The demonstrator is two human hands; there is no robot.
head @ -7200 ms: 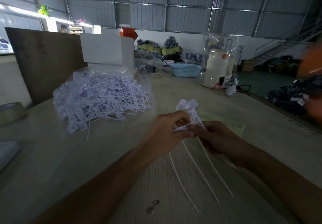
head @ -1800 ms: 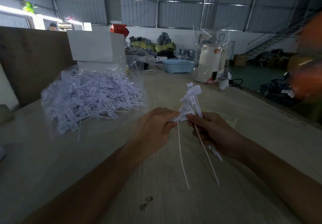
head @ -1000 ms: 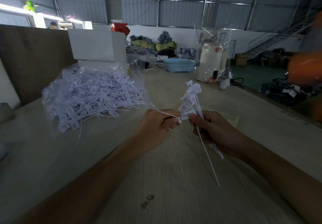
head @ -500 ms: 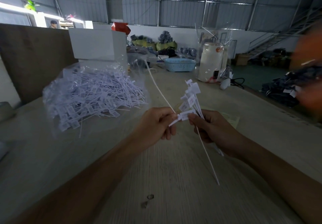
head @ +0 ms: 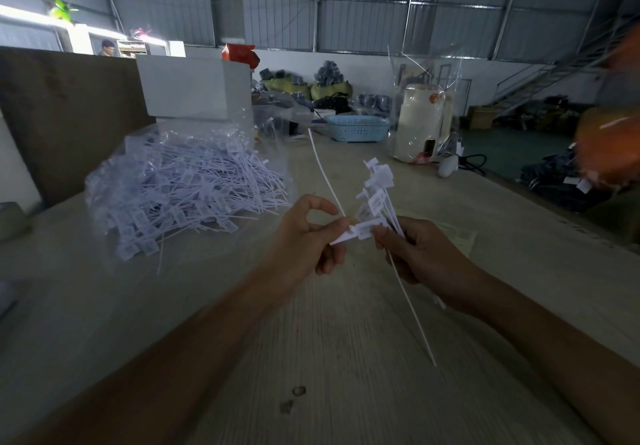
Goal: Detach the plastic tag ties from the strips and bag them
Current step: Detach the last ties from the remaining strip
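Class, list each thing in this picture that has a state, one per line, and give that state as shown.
Left hand: pinches one tag tie, tail pointing up.
Right hand: holds the strip of tag ties, heads fanned upward.
Clear bag: lying on the table, holding a heap of ties.
Blue basket: upright on the table; contents not visible.
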